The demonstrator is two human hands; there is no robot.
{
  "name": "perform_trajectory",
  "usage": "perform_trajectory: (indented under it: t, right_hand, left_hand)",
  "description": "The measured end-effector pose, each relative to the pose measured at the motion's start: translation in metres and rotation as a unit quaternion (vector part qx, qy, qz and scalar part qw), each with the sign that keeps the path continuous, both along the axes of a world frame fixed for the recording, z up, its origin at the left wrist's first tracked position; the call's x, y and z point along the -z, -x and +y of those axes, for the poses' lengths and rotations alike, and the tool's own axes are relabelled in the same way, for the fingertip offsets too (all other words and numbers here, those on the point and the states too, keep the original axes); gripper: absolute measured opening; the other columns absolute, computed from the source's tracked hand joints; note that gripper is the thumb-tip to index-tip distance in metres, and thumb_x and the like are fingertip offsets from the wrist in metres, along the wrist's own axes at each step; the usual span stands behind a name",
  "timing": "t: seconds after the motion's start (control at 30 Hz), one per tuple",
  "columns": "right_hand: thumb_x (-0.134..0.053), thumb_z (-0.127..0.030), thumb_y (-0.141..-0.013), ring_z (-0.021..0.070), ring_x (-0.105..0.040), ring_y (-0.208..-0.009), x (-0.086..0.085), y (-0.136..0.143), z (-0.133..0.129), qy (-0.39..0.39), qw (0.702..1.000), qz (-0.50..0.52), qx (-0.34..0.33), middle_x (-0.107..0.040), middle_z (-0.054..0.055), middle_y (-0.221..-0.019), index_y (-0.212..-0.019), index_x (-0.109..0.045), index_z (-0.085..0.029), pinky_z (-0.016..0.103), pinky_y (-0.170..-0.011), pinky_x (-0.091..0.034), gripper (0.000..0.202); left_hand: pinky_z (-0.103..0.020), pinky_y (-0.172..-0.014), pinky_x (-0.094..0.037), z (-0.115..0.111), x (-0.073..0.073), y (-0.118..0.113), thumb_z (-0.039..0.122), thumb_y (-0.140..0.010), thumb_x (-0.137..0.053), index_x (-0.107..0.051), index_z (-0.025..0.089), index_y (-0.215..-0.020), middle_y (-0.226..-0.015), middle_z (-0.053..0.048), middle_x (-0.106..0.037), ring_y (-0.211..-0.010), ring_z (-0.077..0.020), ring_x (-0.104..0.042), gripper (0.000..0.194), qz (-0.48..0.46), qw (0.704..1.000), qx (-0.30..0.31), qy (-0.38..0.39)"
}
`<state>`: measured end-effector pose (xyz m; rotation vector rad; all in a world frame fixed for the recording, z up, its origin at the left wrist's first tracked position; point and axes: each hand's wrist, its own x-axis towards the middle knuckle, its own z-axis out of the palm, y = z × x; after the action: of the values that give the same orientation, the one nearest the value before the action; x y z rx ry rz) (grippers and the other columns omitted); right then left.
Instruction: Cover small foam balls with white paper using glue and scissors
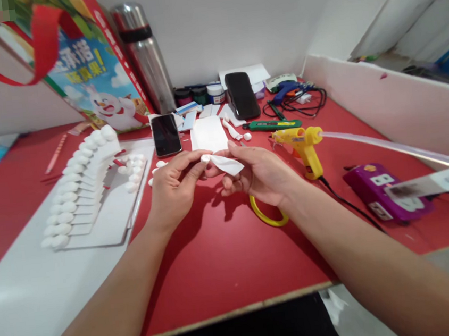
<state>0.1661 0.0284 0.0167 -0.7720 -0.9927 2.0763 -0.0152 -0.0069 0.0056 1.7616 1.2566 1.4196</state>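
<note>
Over the table's middle, my left hand [173, 186] pinches the rounded, wrapped end of a small piece of white tissue [228, 165] between thumb and fingers. My right hand [259, 172] holds the same piece from the other side, its fingers curled beneath and its thumb above. The loose tail of the tissue flares toward my right palm. Beneath my right wrist shows a yellow loop handle [270, 216]; the rest of that tool is hidden. Just beyond my hands lie a stack of white sheets [208, 133] and a twisted white piece [232, 131].
At left, a white stepped model [89, 217] edged with white balls stands on a white board [33, 295]. A yellow glue gun [305, 149], green cutter [272, 125] and purple box [383, 194] lie right. Behind are phones [166, 135], a steel flask [146, 58] and a gift bag [94, 69].
</note>
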Motion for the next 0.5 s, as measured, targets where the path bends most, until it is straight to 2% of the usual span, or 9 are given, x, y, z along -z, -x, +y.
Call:
perform_trajectory:
  t: [0.07, 0.13, 0.2, 0.27, 0.4, 0.5]
  right_hand:
    - [-0.044, -0.034, -0.106, 0.0106, -0.063, -0.053, 0.0, -0.001, 0.001, 0.007, 1.0, 0.026, -0.014, -0.077, 0.01, -0.087, -0.104, -0.071, -0.01, 0.024, -0.051, -0.059, 0.035]
    - [-0.054, -0.028, -0.102, 0.008, -0.059, -0.051, -0.001, -0.001, -0.001, -0.003, 0.999, 0.036, -0.005, -0.075, 0.007, -0.082, -0.098, -0.071, -0.01, 0.019, -0.046, -0.055, 0.025]
    - [-0.067, -0.023, -0.094, 0.0057, -0.056, -0.049, -0.002, -0.001, -0.003, -0.014, 0.999, 0.036, 0.006, -0.072, 0.003, -0.078, -0.092, -0.071, -0.01, 0.017, -0.045, -0.052, 0.014]
    - [-0.078, -0.022, -0.085, 0.0045, -0.055, -0.048, -0.002, 0.0, -0.004, -0.028, 0.999, 0.021, 0.01, -0.072, 0.001, -0.075, -0.091, -0.071, -0.011, 0.016, -0.044, -0.051, 0.015]
    - [-0.083, -0.03, -0.08, 0.0074, -0.06, -0.044, 0.0, 0.004, -0.008, -0.118, 0.989, -0.06, 0.06, -0.075, 0.003, -0.075, -0.092, -0.068, -0.012, 0.018, -0.042, -0.052, 0.026]
    - [-0.078, -0.033, -0.084, 0.0103, -0.063, -0.043, 0.001, 0.007, -0.013, -0.203, 0.959, -0.156, 0.124, -0.075, 0.004, -0.073, -0.088, -0.066, -0.013, 0.019, -0.038, -0.049, 0.023]
  left_hand:
    - [-0.026, -0.076, -0.057, 0.0, -0.001, 0.001, 0.028, -0.096, -0.065, -0.078, 0.02, -0.11, -0.101, -0.006, -0.077, -0.083, -0.0152, -0.071, 0.021, 0.029, 0.999, 0.01, -0.017]
    - [-0.026, -0.075, -0.056, 0.0, -0.001, 0.001, 0.027, -0.096, -0.064, -0.078, 0.021, -0.111, -0.102, -0.006, -0.077, -0.084, -0.0154, -0.07, 0.021, 0.046, 0.998, 0.017, -0.032]
    - [-0.026, -0.075, -0.056, 0.0, -0.001, 0.001, 0.026, -0.097, -0.064, -0.078, 0.022, -0.111, -0.101, -0.006, -0.077, -0.083, -0.0154, -0.07, 0.021, 0.05, 0.998, 0.02, -0.038]
    - [-0.026, -0.075, -0.056, 0.0, 0.0, 0.001, 0.027, -0.096, -0.064, -0.079, 0.022, -0.111, -0.1, -0.006, -0.077, -0.082, -0.0154, -0.069, 0.021, 0.042, 0.998, 0.018, -0.033]
    - [-0.027, -0.075, -0.056, -0.001, 0.004, -0.001, 0.031, -0.093, -0.07, -0.079, 0.022, -0.11, -0.098, -0.005, -0.077, -0.079, -0.015, -0.069, 0.022, -0.013, 1.0, -0.01, 0.002]
    - [-0.028, -0.074, -0.057, -0.003, 0.007, -0.006, 0.034, -0.09, -0.073, -0.08, 0.021, -0.107, -0.092, -0.005, -0.078, -0.075, -0.0149, -0.069, 0.023, -0.051, 0.998, -0.023, 0.032]
